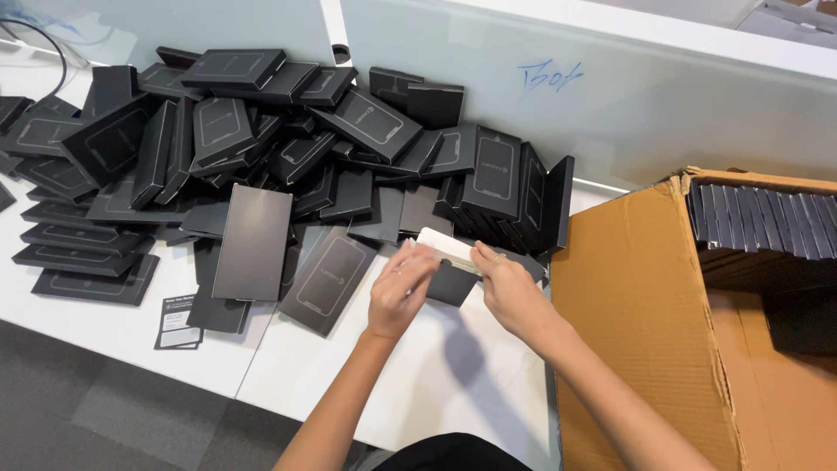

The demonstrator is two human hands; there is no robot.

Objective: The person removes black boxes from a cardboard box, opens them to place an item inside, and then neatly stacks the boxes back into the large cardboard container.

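Both hands meet over the white table (453, 366), just in front of the big pile (261, 148) of flat black boxes. The left hand (401, 292) and the right hand (510, 292) are close together, and each one is closed on the same small stack of white cards (446, 247); a black sleeve (453, 283) hangs just under the cards, touching them. I judge that the step in hand is to bring cards and sleeve together or to separate them; which of the two, I cannot tell. The next move seems to need a firm pinch on the sleeve with one hand and a straight slide with the other, so that the thin cards do not bend or fan out.

The cards look thin, pale and slightly tilted, with one long edge toward the pile. The sleeve is matt black and flat, like the boxes in the pile. To the right of the pile stands an open carton (645, 314), with black boxes packed upright in a row inside.
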